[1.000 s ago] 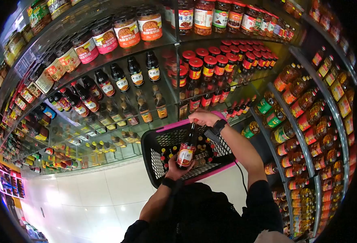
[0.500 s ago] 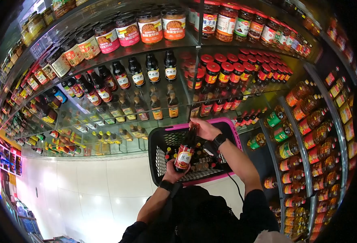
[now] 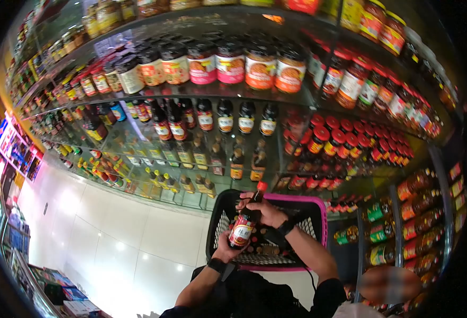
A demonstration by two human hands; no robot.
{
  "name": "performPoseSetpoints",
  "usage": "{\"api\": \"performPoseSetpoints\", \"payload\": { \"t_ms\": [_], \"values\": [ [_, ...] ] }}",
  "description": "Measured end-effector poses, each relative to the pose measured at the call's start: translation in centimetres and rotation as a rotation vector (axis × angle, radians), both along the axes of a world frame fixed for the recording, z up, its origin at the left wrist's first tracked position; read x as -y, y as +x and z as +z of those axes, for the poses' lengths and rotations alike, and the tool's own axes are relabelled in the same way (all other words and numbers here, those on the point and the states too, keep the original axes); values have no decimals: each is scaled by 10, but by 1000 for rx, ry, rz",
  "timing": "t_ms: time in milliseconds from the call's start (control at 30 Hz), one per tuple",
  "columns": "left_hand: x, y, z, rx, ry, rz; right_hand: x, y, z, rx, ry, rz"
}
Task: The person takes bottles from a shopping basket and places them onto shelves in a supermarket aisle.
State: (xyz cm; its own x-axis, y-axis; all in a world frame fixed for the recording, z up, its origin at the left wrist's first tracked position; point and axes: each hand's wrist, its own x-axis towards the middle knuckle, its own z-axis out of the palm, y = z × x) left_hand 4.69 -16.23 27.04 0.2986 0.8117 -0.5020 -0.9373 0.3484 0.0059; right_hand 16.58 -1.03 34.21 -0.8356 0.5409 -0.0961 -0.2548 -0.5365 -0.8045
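Gripping the bottle (image 3: 244, 225), the left hand (image 3: 226, 248) and right hand (image 3: 263, 209) have raised it above the basket (image 3: 318, 212).

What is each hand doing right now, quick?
Left hand: closed around the base of the dark glass sauce bottle with red cap.
Right hand: closed on the same bottle's neck, above the black-and-pink shopping basket.

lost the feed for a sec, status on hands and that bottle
Left hand grips the bottle at its base, right hand at its neck. Bottle tilted above the basket. Nothing in the way.
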Motion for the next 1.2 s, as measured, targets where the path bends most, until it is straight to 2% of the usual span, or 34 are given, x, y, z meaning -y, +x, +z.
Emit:
{"api": "performPoseSetpoints", "payload": {
  "t_ms": [33,100,167,233,300,367,500,567,633,733,800,900,1100,1200],
  "values": [
    [-1,-5,1,44,-20,44,5,-8,5,15,-55,-12],
    [-7,-20,21,24,-22,67,15,-29,23,44,-5,-154],
    [-14,-36,33,30,-3,123,17,-53,32,95,149,-310],
    [-30,-58,47,-63,7,135,6,-81,38,100,126,-441],
    [-49,-83,54,56,100,151,-3,-112,66,111,132,-478],
    [-68,-105,71,9,156,216,-14,-136,98,98,33,-412],
    [-106,-146,94,-7,173,241,-55,-184,123,74,111,-497],
    [-120,-164,101,29,225,253,-67,-201,135,83,92,-520],
    [-127,-180,114,-42,246,242,-76,-215,146,100,67,-542],
    [-134,-195,118,-61,262,222,-97,-230,136,115,101,-624],
    [-140,-204,114,-98,273,219,-106,-238,139,131,254,-729],
    [-150,-214,115,-174,211,224,-118,-243,146,127,348,-725],
    [-166,-226,129,-104,237,200,-130,-258,149,39,534,-749],
    [-179,-231,131,-103,146,225,-138,-269,146,76,696,-786]
  ]
}}
